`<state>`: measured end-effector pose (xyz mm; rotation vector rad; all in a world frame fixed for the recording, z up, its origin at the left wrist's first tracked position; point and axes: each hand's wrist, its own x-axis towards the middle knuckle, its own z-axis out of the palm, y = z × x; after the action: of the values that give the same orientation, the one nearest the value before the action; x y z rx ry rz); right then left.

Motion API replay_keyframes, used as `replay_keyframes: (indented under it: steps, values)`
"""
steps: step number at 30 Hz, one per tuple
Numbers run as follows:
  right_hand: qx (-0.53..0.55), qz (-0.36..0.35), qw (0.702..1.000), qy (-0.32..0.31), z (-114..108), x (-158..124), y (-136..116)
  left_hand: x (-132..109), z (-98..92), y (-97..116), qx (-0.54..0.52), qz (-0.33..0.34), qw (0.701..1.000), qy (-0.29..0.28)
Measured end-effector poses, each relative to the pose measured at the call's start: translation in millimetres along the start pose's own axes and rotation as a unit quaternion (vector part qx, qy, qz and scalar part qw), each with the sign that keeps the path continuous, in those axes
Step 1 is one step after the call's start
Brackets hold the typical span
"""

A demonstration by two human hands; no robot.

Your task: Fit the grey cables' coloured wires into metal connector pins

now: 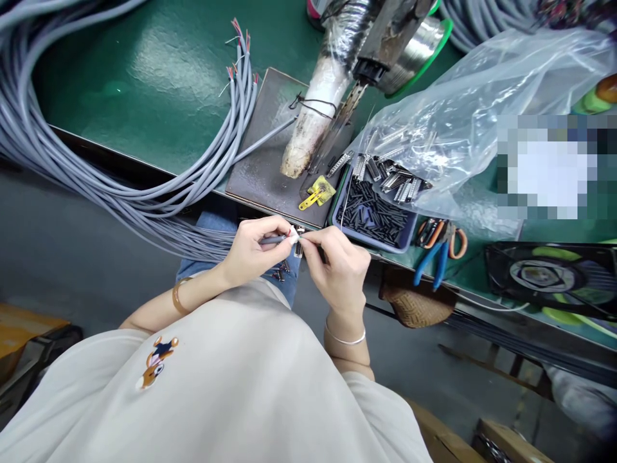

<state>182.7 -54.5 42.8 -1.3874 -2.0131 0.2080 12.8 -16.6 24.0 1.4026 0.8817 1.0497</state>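
My left hand (253, 251) is closed around a grey cable (272, 240) near its stripped end, above my lap. A small white piece and a bit of red show at that end, between my two hands. From the other side my right hand (340, 260) pinches a thin wire there with thumb and forefinger; its tip is mostly hidden. Small metal connectors (279, 275) lie on my lap below. On the bench edge just ahead is a dark board (270, 173) with a yellow clip-like piece (312, 198) on it.
Grey cables (120, 186) drape over the bench at left. A wrapped soldering-type tool (313, 109) and solder spool (414, 54) stand ahead. Right are a bin (413, 231) of black tubes, a plastic bag (463, 109) of connectors, pliers (438, 257) and a fan (544, 276).
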Motion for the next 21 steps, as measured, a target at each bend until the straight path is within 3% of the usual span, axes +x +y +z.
replay_keyframes:
  steps: [2,4,5,6,9,11,15,17,19,21]
  values:
    - [0.008,0.061,0.994,0.091,-0.3,-1.6,1.5,0.4,0.8,-0.1,-0.027,-0.015,0.999,0.021]
    - [0.034,0.15,0.97,0.189,-3.1,-2.7,3.8,1.0,-0.1,-1.4,-0.059,-0.035,0.997,0.034]
    - [0.053,0.189,0.959,0.205,-4.7,-2.9,4.8,1.3,-0.9,-2.2,-0.073,-0.043,0.996,0.037]
    - [0.08,0.217,0.955,0.188,-5.7,-2.9,5.6,1.5,-1.8,-2.9,-0.087,-0.048,0.994,0.037]
    - [0.19,0.248,0.949,0.033,-3.0,-2.4,6.2,1.9,-3.8,-3.4,-0.113,-0.041,0.992,0.027]
    - [0.261,0.258,0.93,-0.024,2.5,-1.9,6.4,1.8,-5.4,-2.5,-0.125,-0.025,0.992,0.017]
    - [0.343,0.266,0.901,0.006,8.8,0.6,7.3,1.4,-12.0,-0.2,-0.096,0.05,0.992,-0.07]
    - [0.335,0.256,0.907,0.022,7.7,3.2,5.8,1.2,-14.5,0.5,-0.037,0.093,0.989,-0.106]
    - [0.275,0.237,0.931,0.025,6.0,6.3,3.1,1.2,-14.2,0.7,-0.001,0.101,0.991,-0.088]
    - [0.185,0.208,0.96,0.036,5.6,9.0,0.9,1.8,-11.3,0.1,-0.025,0.057,0.997,-0.044]
